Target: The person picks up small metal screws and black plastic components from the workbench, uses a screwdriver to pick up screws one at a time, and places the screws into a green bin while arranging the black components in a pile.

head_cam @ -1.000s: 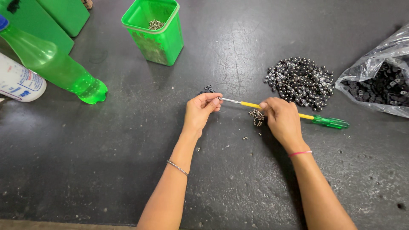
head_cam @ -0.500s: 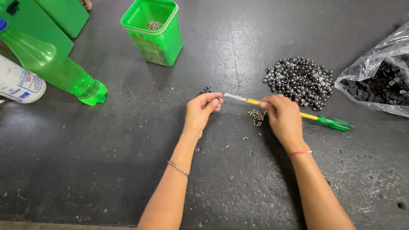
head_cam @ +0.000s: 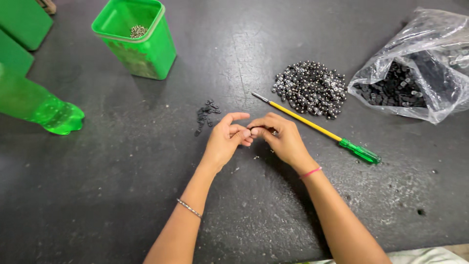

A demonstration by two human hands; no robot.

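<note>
I see my left hand (head_cam: 225,139) and right hand (head_cam: 279,137) pinching one small dark part together beside the screwdriver (head_cam: 317,128); clear plastic bag (head_cam: 415,58) beyond it.

My left hand (head_cam: 225,139) and right hand (head_cam: 278,137) meet fingertip to fingertip over the middle of the dark table (head_cam: 122,195). Everything on my side of them, out to the near edge, is bare table apart from my own forearms. Just right of my right hand the yellow-shafted screwdriver (head_cam: 312,126) lies slantwise, barring a straight reach to the heap of small metal parts (head_cam: 310,88) beyond it. The clear plastic bag of dark pieces (head_cam: 415,73) fills the far right. A little cluster of black bits (head_cam: 205,115) lies just beyond my left hand. Farther left stand the green tub (head_cam: 139,46) and the lying green bottle (head_cam: 39,105), with open table between them.
</note>
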